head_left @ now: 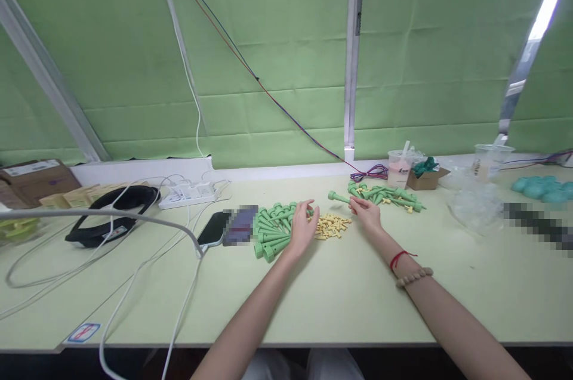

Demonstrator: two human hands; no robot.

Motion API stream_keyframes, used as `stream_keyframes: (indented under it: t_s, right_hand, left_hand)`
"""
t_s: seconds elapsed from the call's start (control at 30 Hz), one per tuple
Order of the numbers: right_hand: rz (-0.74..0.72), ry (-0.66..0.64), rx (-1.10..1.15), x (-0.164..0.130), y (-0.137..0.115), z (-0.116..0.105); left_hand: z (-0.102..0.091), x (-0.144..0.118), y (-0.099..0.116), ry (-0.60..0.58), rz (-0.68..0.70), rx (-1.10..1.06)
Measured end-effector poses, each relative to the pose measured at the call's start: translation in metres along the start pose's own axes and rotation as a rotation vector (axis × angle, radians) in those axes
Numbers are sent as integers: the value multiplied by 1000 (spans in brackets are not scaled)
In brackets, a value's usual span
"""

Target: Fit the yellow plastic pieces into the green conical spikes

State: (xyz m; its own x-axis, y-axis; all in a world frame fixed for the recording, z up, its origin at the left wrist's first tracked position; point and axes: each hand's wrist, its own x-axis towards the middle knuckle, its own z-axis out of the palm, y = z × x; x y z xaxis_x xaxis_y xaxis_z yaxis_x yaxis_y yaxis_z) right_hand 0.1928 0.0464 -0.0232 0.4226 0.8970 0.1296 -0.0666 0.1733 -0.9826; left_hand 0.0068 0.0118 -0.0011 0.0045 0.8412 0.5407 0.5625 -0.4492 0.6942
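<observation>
Both hands at the small plastic parts, mid-table.

The right hand (367, 213) pinches a green spike (339, 197) at its tail, head toward 9 o'clock; the left hand (304, 226) rests half-curled, holding nothing visible, between the green pile (271, 231) and yellow pieces (331, 226). Spikes look light, stiff, best held mid-shaft.

The green pegs (273, 229) under the left hand (304, 226) and the one (339, 197) held by the right hand (367, 214) look like smooth, matt plastic, as do the small yellow pieces (331, 226) between them. The table (340, 290) has a smooth, pale green laminate-like top with a faint sheen. At the far right stand clear glossy plastic cups (490, 160) and a brown cardboard box (427, 178); the right wrist wears a red cord (398, 258) and a matt beaded bracelet (414, 277).
</observation>
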Motion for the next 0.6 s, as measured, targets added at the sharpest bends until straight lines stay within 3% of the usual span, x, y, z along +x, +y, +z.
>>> stream_keyframes:
  t_s: [0.1, 0.2, 0.3, 0.43, 0.6]
  right_hand:
    - [155, -151, 258, -17, -11, 15]
    - [209, -357, 288, -37, -20, 30]
    - [232, -464, 276, -52, -24, 40]
    - [255, -475, 294, -55, -22, 43]
    - [297, -421, 379, -51, -21, 40]
  left_hand:
    - [2, 1, 1, -32, -165, -267]
    - [3, 2, 3, -39, -265, -445]
    - [0, 4, 5, 57, -283, -495]
    - [-3, 7, 6, 79, -279, -515]
    - [-2, 4, 9, -38, -291, -613]
